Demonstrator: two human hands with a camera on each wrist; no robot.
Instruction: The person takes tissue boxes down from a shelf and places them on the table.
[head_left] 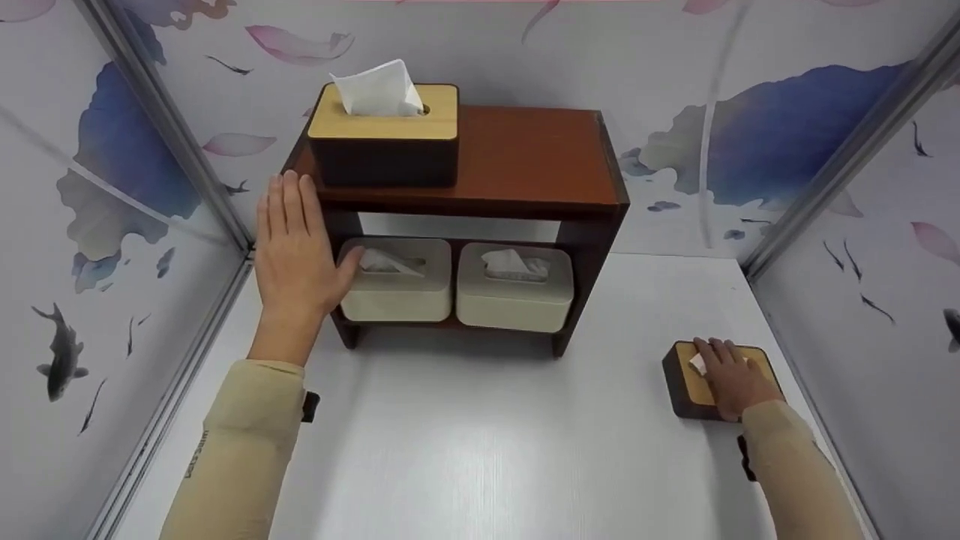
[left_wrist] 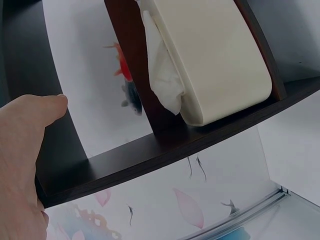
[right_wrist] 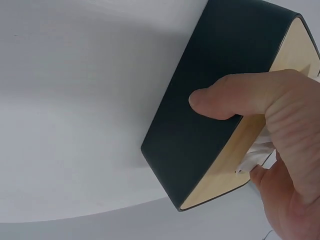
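On a glossy white surface [head_left: 465, 450], we see right-hand fingers [head_left: 724, 352] grasping a wood-topped box [right_wrist: 190, 145], left-hand fingers [head_left: 293, 206] straight beside a brown shelf [head_left: 540, 154].

Brown shelf [head_left: 536, 154], cream boxes [head_left: 397, 304], tan-lidded dark boxes [head_left: 694, 386], petal-print walls [head_left: 570, 45]

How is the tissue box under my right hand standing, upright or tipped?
Upright: the tissue box has its wooden lid facing up, under the right hand.

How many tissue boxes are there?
4: a dark box on top of the shelf, two cream boxes on its lower level, and a second dark box under the right hand.
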